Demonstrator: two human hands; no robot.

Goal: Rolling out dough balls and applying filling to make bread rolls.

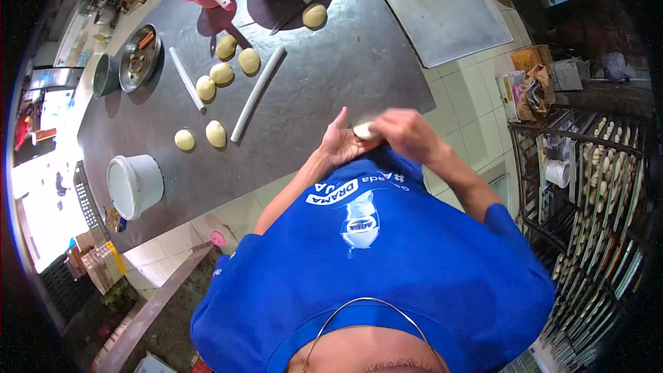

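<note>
While the left hand (pixel 342 144), palm up with thumb out, holds a pale dough piece (pixel 364 130) by the tabletop (pixel 331 72) edge, the right hand (pixel 406 131), blurred, meets it, grip unclear, four dough balls (pixel 222 72) sitting between two pale rods (pixel 257 94) beyond.

The dough balls (pixel 222 72) look smooth, the metal table (pixel 338 76) glossy

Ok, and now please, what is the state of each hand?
Left hand: open, palm up, supporting a pale dough piece.
Right hand: fingers curled at the dough; whether it grips cannot be told.
</note>
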